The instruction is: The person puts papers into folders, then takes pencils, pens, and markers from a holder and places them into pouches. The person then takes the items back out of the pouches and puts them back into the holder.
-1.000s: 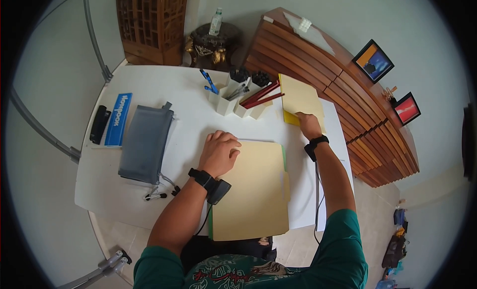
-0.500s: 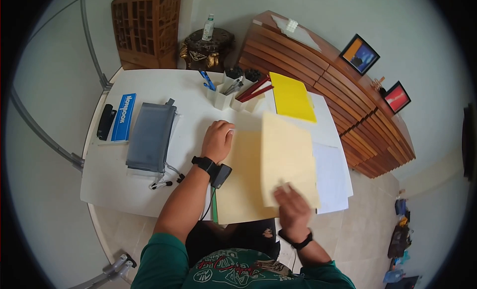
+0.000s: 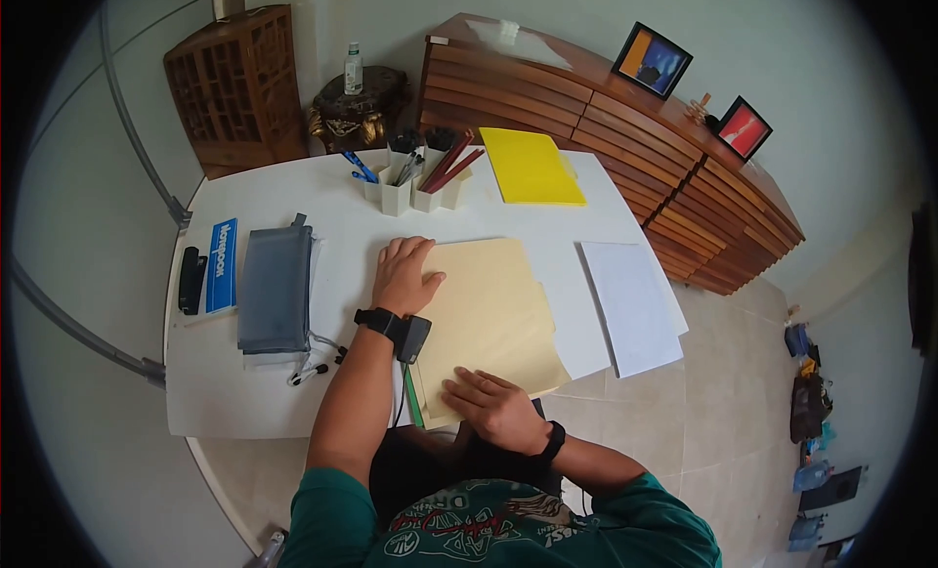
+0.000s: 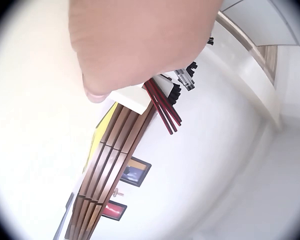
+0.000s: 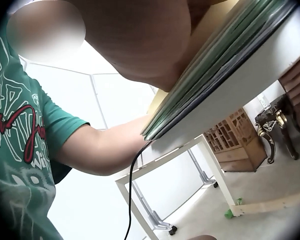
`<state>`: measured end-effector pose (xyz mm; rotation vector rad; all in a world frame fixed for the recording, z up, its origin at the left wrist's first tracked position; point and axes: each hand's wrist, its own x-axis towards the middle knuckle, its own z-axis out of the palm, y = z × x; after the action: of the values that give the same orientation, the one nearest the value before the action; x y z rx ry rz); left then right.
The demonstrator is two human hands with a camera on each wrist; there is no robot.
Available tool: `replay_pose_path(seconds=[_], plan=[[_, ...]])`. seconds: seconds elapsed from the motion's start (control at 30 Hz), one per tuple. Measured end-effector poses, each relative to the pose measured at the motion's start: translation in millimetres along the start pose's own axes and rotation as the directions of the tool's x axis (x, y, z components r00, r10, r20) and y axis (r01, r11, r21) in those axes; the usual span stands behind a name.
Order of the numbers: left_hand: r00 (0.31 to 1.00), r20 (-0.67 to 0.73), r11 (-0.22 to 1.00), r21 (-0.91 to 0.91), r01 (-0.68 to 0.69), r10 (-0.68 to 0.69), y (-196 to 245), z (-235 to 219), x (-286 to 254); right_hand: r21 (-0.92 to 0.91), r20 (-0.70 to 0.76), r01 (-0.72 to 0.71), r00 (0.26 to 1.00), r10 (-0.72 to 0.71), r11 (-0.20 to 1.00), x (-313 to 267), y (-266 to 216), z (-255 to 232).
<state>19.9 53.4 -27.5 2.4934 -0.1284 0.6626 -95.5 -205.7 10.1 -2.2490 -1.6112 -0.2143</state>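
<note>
A manila folder (image 3: 489, 304) lies on top of a stack at the table's near edge. Green folder edges (image 5: 215, 62) show layered beneath it in the right wrist view, and a green strip peeks out at its lower left in the head view. My left hand (image 3: 403, 277) rests on the folder's upper left edge, fingers extended and thumb out to the side. Near the folder's bottom edge, my right hand (image 3: 496, 409) lies across it with fingers stretched toward the left. In the left wrist view the left hand (image 4: 135, 40) covers much of the folder side.
A yellow folder (image 3: 535, 168) lies at the far right, white paper sheets (image 3: 630, 309) at the right edge. White pen holders (image 3: 396, 199) with pens and red pencils stand at the back. On the left lie a grey zip pouch (image 3: 276, 290), a blue notebook (image 3: 222, 265) and a black stapler (image 3: 191, 280).
My right hand has brought a manila folder from atop the yellow one onto the stack and now lies on it. The yellow folder is uncovered. The left hand stays at the stack's left edge.
</note>
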Motion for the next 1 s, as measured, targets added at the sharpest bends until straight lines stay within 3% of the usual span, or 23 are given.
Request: replay_pose_path(seconds=[0.3,0.53,0.6,0.67,0.73,0.77,0.83,0.87,0.9,1.0], plan=[[1.0,0.013,0.997,0.078,0.021,-0.023,10.1,-6.6,2.6,0.033,0.022,0.003,1.0,-0.003,0.999,-1.8,1.9,-1.6],[0.995,-0.097,1.0,0.01,0.01,-0.009,7.9,-5.9,4.5,0.056,0.048,0.008,0.999,-0.011,0.998,-2.3,2.9,-11.9],[0.995,-0.1,1.0,-0.01,0.002,-0.003,4.3,-2.5,4.6,0.466,0.068,-0.058,0.997,0.029,0.883,-11.5,9.2,-25.7],[0.993,-0.122,1.0,-0.022,0.004,-0.007,2.1,-0.8,3.6,0.571,-0.079,-0.146,0.97,0.231,0.808,-25.0,24.9,-60.3],[0.991,-0.131,1.0,-0.009,-0.016,0.015,5.6,-4.5,4.0,0.423,-0.221,-0.452,0.789,0.573,0.785,-45.1,53.1,-91.7],[0.99,-0.136,0.999,0.004,-0.043,0.043,7.1,-5.4,3.2,0.281,-0.327,-0.499,0.753,0.571,0.82,-62.5,89.4,-97.9],[0.991,-0.121,0.999,0.021,-0.047,0.049,6.9,-4.9,2.9,0.124,-0.385,-0.717,0.602,0.699,0.686,-93.2,145.5,-119.5],[0.992,-0.112,0.998,0.042,-0.054,0.059,7.0,-4.9,2.9,-0.031,-0.395,-0.77,0.595,0.7,0.637,-116.0,174.0,-124.9],[0.992,-0.115,0.998,0.042,-0.053,0.057,7.4,-4.6,2.2,-0.076,-0.342,-0.83,0.543,0.767,0.553,-135.9,193.6,-130.9],[0.989,-0.134,0.996,0.064,-0.057,0.065,6.4,-4.0,1.2,-0.244,-0.295,-0.838,0.544,0.786,0.488,-180.7,228.4,-133.4]])
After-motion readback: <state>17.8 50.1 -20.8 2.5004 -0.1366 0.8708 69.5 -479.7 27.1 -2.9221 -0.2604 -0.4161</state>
